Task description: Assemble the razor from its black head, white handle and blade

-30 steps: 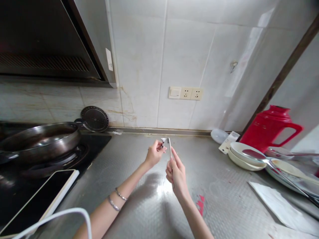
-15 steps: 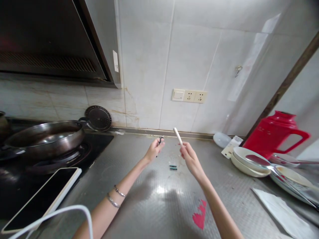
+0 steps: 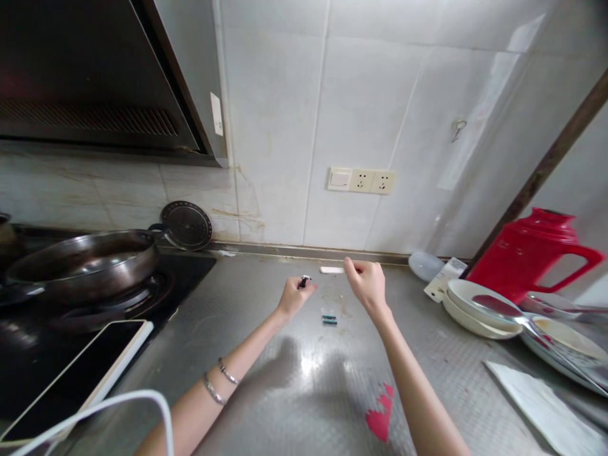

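My left hand (image 3: 295,296) is closed around a small black-and-silver object (image 3: 304,281); its kind is too small to make out, and most of it hides in the fingers. Farther right, my right hand (image 3: 368,282) is curled shut on a slim white stick (image 3: 331,270), which sticks out leftward from the thumb side, roughly level. The two hands are apart, above the metal counter. Between and below them lie two small dark-green pieces (image 3: 329,320), side by side, that look like little batteries.
A torn red scrap (image 3: 379,415) lies near the right forearm. At left are a pan (image 3: 85,263) on the stove, a phone (image 3: 76,380) and a white cable (image 3: 159,399). Bowls (image 3: 479,320), a red thermos jug (image 3: 527,253) and a folded white sheet (image 3: 541,405) sit at right.
The white stick has swung from nearly upright to level, pointing left, as my right hand turned and rose slightly. My left hand has turned a little, still gripping the small black-and-silver object.
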`<state>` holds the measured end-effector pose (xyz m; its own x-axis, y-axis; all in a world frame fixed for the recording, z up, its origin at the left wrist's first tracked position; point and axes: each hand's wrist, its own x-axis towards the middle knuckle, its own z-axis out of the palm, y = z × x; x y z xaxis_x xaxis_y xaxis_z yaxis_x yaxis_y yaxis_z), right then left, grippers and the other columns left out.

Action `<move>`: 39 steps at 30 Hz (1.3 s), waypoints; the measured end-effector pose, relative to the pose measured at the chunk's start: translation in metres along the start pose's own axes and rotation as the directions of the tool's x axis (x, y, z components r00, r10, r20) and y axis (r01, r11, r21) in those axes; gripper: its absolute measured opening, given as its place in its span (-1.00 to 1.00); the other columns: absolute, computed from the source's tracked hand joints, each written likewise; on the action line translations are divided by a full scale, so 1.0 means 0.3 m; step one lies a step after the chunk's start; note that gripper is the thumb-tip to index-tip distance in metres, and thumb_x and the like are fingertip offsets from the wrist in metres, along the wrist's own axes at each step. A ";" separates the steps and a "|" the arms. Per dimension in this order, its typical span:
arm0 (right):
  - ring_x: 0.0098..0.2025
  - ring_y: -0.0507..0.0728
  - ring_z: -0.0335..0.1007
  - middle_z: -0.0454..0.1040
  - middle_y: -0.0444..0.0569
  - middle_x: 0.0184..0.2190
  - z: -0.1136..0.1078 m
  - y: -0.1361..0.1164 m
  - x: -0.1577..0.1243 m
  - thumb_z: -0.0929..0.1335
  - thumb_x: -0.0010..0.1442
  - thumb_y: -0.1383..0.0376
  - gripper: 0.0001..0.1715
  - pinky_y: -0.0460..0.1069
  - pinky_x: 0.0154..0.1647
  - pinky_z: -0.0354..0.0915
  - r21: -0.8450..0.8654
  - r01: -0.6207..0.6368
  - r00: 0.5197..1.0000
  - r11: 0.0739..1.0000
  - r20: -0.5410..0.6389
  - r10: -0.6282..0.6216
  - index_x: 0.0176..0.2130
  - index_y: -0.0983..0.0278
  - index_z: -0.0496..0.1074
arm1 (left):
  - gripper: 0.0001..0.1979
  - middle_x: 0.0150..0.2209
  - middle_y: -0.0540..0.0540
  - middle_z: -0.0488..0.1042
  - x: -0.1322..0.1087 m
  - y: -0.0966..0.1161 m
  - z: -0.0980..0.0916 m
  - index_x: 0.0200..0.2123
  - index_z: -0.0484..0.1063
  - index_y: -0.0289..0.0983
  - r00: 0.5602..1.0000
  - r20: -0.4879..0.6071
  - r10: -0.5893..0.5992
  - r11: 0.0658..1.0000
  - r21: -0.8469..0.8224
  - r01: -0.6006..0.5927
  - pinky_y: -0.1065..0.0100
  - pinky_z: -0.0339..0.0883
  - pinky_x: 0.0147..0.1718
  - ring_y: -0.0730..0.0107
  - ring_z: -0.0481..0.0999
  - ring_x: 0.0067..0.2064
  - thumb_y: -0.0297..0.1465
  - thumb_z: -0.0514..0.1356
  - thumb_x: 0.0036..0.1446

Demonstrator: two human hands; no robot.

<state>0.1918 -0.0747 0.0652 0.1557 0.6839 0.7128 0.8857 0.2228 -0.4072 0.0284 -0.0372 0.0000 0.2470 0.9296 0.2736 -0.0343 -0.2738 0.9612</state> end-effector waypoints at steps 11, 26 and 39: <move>-0.68 -0.05 0.00 0.17 -0.16 -0.81 0.076 0.061 -0.005 0.20 0.11 0.23 -0.48 -0.06 -0.38 -0.02 -0.037 0.103 0.989 0.994 -0.106 -0.106 -0.79 0.29 0.07 | -0.61 -0.80 0.15 -0.03 0.000 0.000 0.008 -0.77 -0.04 -0.25 0.999 -0.030 -0.019 0.999 -0.032 0.018 0.47 -0.20 -0.67 0.66 -0.04 -0.71 -0.31 0.13 -0.11; -0.66 -0.08 -0.01 0.07 -0.24 -0.78 0.088 0.051 -0.009 0.21 0.14 0.22 -0.48 -0.05 -0.30 -0.01 0.092 0.133 0.978 0.987 -0.173 -0.115 -0.74 0.29 -0.01 | -0.67 -0.81 0.16 0.00 -0.015 0.005 0.041 -0.74 -0.02 -0.24 0.990 -0.091 -0.103 0.993 -0.058 0.098 0.48 -0.22 -0.70 0.67 -0.04 -0.74 -0.36 0.13 -0.18; -0.65 -0.08 -0.11 -0.06 -0.25 -0.76 0.091 0.021 -0.012 0.21 0.12 0.19 -0.47 -0.08 -0.36 0.00 0.266 0.093 0.990 0.960 -0.125 -0.061 -0.74 0.28 -0.07 | -0.63 -0.86 0.22 -0.16 -0.051 0.083 0.048 -0.78 -0.12 -0.23 0.879 0.393 -0.271 0.794 -0.424 0.435 0.53 -0.35 -0.80 0.73 -0.20 -0.81 -0.51 0.12 -0.32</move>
<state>0.1848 -0.0568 0.0446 0.1548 0.5769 0.8020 0.7481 0.4619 -0.4765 0.0378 -0.0618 0.0192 0.6067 0.7942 -0.0340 -0.3309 0.2912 0.8976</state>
